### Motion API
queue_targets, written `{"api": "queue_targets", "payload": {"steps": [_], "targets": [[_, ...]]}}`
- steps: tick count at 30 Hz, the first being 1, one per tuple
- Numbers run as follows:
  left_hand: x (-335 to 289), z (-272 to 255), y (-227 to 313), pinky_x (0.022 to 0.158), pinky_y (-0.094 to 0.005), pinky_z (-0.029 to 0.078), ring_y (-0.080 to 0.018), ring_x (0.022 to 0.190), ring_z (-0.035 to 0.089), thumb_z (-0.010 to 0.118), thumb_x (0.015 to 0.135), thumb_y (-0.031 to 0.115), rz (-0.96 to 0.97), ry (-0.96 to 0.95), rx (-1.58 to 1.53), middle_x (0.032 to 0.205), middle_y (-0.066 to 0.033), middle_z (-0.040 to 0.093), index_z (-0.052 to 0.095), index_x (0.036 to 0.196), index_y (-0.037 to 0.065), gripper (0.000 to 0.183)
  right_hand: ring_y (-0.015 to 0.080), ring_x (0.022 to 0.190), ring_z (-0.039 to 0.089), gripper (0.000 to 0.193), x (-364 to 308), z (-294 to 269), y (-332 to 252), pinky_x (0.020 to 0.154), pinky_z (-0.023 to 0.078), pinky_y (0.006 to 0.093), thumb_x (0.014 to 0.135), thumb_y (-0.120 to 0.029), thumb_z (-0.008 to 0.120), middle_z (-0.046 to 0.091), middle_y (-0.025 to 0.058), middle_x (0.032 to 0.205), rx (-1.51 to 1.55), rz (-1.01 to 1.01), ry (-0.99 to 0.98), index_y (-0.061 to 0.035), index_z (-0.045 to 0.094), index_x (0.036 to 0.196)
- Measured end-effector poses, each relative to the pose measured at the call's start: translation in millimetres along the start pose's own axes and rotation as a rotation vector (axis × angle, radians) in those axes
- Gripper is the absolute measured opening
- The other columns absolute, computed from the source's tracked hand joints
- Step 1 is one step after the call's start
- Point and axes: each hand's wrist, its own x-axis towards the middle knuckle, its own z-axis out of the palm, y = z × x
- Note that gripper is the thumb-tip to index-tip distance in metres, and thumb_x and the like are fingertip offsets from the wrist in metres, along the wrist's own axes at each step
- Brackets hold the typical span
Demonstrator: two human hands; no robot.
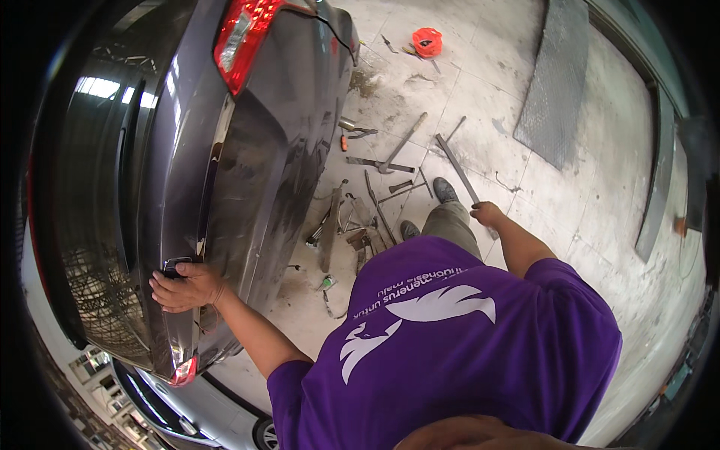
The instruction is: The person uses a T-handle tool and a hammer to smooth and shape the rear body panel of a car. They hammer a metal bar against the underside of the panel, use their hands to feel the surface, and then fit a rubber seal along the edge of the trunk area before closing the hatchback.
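Observation:
My left hand (185, 287) lies on the tailgate of a dark grey car (255, 150), beside a small dark fitting (177, 264). Its fingers are stretched out over the panel edge. On the other side, my right hand (489, 215) is closed round the near end of a long metal bar (456, 166). The bar slants away from me, and a thinner piece (455, 128) shows at its far end; whether the two are joined I cannot tell. A red tail light (242, 41) sits at the car's far corner.
Hand tools lie on the floor by my feet, among them a hammer (405, 139), a T-shaped bar (409, 189), pliers (363, 133) and a wooden block (331, 232). Farther off are a red bag (427, 43) and a grey textured mat (555, 82). Another car (202, 409) stands at lower left.

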Motion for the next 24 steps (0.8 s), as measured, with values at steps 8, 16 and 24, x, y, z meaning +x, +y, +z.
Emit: {"api": "queue_targets", "payload": {"steps": [8,16,24], "targets": [[-5,-7,3,0.104,-0.0537,0.029,-0.039,0.124,0.043,0.035,0.096,0.054,-0.09,-0.098,-0.024,0.132,-0.0121,0.051,0.05,0.129,0.002,0.063,0.0325,0.111,0.058,0.048,-5,9,25,0.097,0.045,0.0375,0.084,-0.041,0.057,0.062,0.0162,0.12,-0.006,0.038,-0.025,-0.0073,0.064,0.119],[-33,-32,4,0.109,-0.0523,0.029,-0.0377,0.13,0.038,0.042,0.095,0.054,-1.693,-0.208,-1.098,0.138,-0.0223,0.042,0.035,0.139,-0.005,0.074,0.0315,0.11,0.059,0.049,-30,-1,65,0.096,0.045,0.0366,0.083,-0.038,0.054,0.062,0.0169,0.119,-0.069,0.094,-0.153,-0.006,0.063,0.119],[38,-10,-6,0.094,-0.0584,0.044,-0.0397,0.116,0.051,0.044,0.087,0.067,-2.104,-0.188,-1.48,0.127,-0.0175,0.055,0.049,0.128,0.002,0.077,0.0311,0.108,0.06,0.045,-11,-45,83,0.094,0.047,0.0366,0.081,-0.034,0.056,0.063,0.0173,0.116,0.039,0.126,-0.112,-0.0066,0.066,0.115]]}}
